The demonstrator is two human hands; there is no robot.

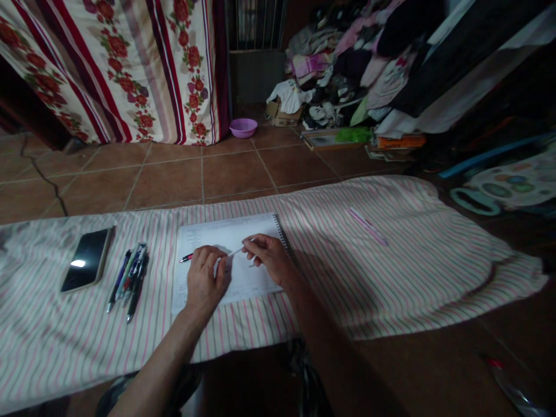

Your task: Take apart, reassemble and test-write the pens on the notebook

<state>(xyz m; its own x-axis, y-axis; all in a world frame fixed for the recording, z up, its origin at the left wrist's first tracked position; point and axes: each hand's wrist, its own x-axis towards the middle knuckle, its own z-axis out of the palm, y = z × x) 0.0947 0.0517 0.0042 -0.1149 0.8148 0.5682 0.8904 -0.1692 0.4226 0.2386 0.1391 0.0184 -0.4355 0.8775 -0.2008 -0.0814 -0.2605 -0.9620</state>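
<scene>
Between my two hands runs a thin white stick (236, 251), like a pen refill, above a spiral notebook (260, 284) with a written or printed page. My right hand (271, 258) pinches its upper end, where a dark tip shows. The lower end meets the closed thumb and index finger of my left hand (205, 275), which rests over the page. A red and black pen (186, 258) sticks out on the left side of that hand; the rest of it is hidden, and I cannot tell whether the hand grips it.
Several pens (128, 282) lie bunched left of the notebook, beside a phone (88, 259). A pink pen (368, 226) lies to the right on the striped cloth (417, 278). Beyond are a tiled floor, a purple basin (243, 128), a floral curtain (125, 69) and piled clothes (347, 63).
</scene>
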